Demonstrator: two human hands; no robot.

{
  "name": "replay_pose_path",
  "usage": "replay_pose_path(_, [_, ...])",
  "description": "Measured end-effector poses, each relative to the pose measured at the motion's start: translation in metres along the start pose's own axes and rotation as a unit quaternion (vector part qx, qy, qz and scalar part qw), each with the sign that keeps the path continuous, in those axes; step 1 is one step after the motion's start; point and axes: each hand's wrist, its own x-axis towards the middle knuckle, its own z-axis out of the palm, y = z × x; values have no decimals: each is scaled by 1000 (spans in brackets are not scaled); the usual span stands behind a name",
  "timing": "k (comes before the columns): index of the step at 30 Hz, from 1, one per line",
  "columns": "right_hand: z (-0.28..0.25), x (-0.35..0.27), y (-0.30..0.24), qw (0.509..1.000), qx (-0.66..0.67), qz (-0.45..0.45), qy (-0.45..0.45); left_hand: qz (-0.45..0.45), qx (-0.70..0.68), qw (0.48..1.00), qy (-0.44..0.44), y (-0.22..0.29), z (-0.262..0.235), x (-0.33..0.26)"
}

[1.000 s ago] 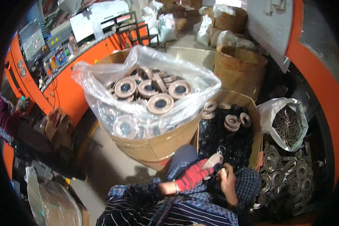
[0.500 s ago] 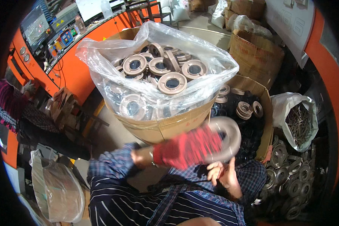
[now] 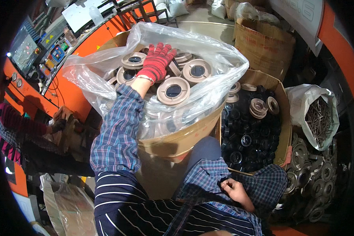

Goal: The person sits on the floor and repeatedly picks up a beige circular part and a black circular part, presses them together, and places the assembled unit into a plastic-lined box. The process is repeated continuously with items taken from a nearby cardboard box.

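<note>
My left hand point(image 3: 158, 62), in a red and black knitted glove, lies palm down with fingers spread over a heap of pinkish-brown round rings with dark centres. The heap fills a clear plastic bag point(image 3: 220, 59) lining a big cardboard box point(image 3: 165, 146). One brown ring point(image 3: 173, 91) sits just below the gloved wrist, and another ring point(image 3: 196, 70) lies right of the hand. What is under my palm is hidden. My bare right hand point(image 3: 240, 193) is near my lap with its fingers curled together; a small dark spot shows at the fingertips, too unclear to name.
A carton point(image 3: 284, 129) of black round caps point(image 3: 246, 140), with some brown rings on top, stands at the right. Beyond it are a white sack point(image 3: 303, 114) of thin metal pieces and a pile of grey rings point(image 3: 316, 188). Another person's arm point(image 3: 27, 120) shows at the left.
My gloved left hand has moved up and left from in front of me to the bagged heap; the ring it carried is no longer in front of me. The right hand's fingers have curled in.
</note>
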Motion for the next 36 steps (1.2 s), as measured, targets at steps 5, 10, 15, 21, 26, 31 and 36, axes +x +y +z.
replay_pose_path(5, [-9,-4,11,999,-51,-5,16,-5,-49,998,33,-16,16,8])
replay_pose_path(10, [-21,3,2,999,-36,-17,22,-25,-195,947,253,-5,-38,-41])
replay_pose_path(15, [-32,19,-74,985,33,-135,103,-72,-532,809,238,94,-102,-106])
replay_pose_path(21, [-55,11,-164,877,436,-204,-14,75,-564,779,265,204,-128,-156])
replay_pose_path(26, [-60,-8,-173,821,550,-149,44,109,-634,722,254,254,-115,-160])
replay_pose_path(31, [-64,-6,-158,831,532,-123,106,115,-678,701,190,274,-110,-167])
replay_pose_path(36, [-79,-1,-141,840,513,-132,115,-16,-789,601,130,290,-111,-175])
